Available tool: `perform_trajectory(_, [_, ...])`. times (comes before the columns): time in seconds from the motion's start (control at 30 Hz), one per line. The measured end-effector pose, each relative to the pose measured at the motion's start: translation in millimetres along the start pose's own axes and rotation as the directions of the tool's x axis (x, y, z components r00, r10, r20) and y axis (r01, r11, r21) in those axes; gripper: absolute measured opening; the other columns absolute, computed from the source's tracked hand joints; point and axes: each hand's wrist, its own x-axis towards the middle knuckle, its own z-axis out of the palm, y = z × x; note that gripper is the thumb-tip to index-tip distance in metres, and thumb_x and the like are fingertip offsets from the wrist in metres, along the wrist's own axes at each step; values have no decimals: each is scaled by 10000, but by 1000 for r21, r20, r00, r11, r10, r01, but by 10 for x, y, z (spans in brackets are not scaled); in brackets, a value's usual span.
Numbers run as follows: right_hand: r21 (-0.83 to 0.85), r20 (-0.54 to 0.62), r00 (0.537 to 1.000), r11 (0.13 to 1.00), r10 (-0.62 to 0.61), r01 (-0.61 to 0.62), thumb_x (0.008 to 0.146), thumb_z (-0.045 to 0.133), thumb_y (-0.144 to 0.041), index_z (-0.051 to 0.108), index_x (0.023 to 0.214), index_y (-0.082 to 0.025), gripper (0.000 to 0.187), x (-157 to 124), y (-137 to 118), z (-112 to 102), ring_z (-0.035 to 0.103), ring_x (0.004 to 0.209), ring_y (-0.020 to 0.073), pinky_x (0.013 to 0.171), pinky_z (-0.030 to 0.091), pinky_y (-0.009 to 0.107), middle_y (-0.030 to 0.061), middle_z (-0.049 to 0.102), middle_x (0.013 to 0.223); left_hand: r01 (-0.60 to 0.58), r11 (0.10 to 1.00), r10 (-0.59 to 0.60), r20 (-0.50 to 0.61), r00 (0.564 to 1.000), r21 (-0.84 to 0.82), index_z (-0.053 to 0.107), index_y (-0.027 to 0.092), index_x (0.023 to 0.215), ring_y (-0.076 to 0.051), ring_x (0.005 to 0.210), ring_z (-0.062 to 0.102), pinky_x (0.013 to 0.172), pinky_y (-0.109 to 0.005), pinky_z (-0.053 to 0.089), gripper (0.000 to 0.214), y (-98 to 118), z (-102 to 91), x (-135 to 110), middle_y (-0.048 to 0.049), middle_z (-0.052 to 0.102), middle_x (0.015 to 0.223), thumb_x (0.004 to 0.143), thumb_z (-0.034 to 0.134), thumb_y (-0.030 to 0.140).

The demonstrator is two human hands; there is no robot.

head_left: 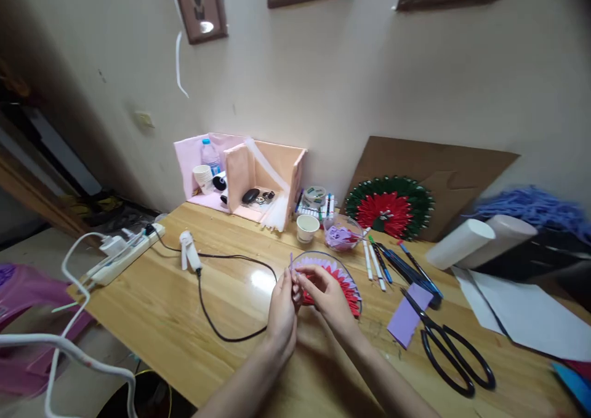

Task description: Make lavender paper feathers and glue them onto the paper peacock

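Observation:
My left hand (pixel 282 307) and my right hand (pixel 327 295) meet over the table, fingertips together. Between them a thin purple strip (pixel 291 261) sticks up, pinched by both hands. Just behind and below them lies a round flower-like piece (pixel 347 282) with red and lilac petals, partly covered by my hands. Beyond it stands a clear bowl (pixel 342 230) holding purple bits. To its left is a white paper cup (pixel 307 228). On the right, black-handled scissors (pixel 447 344) rest with their blades over a purple paper piece (pixel 409 316).
Markers (pixel 375 261) and a black stapler-like tool (pixel 406 269) lie right of the bowl. A black cable (pixel 231 339) loops on the left. Pink box shelves (pixel 240 178), a red and green paper flower (pixel 390 209) and white rolls (pixel 462 244) line the back.

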Motion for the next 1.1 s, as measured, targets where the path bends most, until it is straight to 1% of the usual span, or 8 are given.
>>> perform_trajectory(0.07, [-36,-23,1000,999,-3,2,733,644,-424,627,937,-179,319,-57,-51,-150,602,711,171,630,487,282,51,649,847,48,999,-48,-1,999,11,586,150,734,-60,532,445,523,-163,376,404,-120,109,-22,34,479,593,597,728,502])
perform_trajectory(0.17, [-55,-73,997,998,-22,18,731,652,-412,640,896,-173,290,-111,-87,-284,594,679,163,612,477,271,41,649,780,89,994,-90,4,996,59,644,159,834,-96,593,504,553,-197,392,429,-258,211,-44,-6,550,656,619,700,526])
perform_trajectory(0.27, [12,-93,995,1000,21,-20,719,657,-429,629,878,-167,308,-128,-96,-342,583,601,155,551,470,262,22,631,679,98,992,-97,-12,995,80,644,163,795,-93,548,472,518,-199,364,401,-346,255,-42,12,512,595,622,701,520])
perform_trajectory(0.33, [71,-91,994,996,57,-50,707,663,-440,619,864,-164,321,-129,-99,-363,576,569,146,526,467,254,16,628,662,108,991,-108,-14,994,74,623,164,750,-82,522,441,496,-191,345,398,-378,262,-31,28,474,569,595,720,518])
perform_trajectory(0.5, [116,-80,995,992,66,-57,717,645,-442,607,786,-154,298,-110,-87,-395,577,577,132,528,471,239,24,633,691,132,990,-133,22,991,58,505,158,617,-48,461,326,447,-163,279,441,-392,252,-7,64,367,522,561,737,530])
perform_trajectory(0.8, [32,-100,993,997,70,-67,708,641,-448,578,754,-170,289,-70,-63,-410,566,557,130,509,454,232,6,617,654,174,980,-180,57,982,100,468,159,638,-44,468,309,464,-155,268,452,-414,202,22,70,337,528,599,710,538])
perform_trajectory(0.93, [-4,-105,992,998,66,-67,713,632,-435,572,748,-169,275,-67,-66,-408,568,570,135,534,456,244,9,613,649,186,980,-190,65,980,69,429,160,608,-37,457,285,454,-149,244,475,-407,198,29,80,323,507,571,737,518])
perform_trajectory(1.1, [-26,-128,990,998,52,-56,728,621,-439,574,772,-169,277,-64,-12,-410,571,552,148,530,468,269,21,619,654,205,975,-210,61,976,83,433,156,610,-34,455,285,452,-148,239,490,-398,214,30,79,335,505,552,743,530])
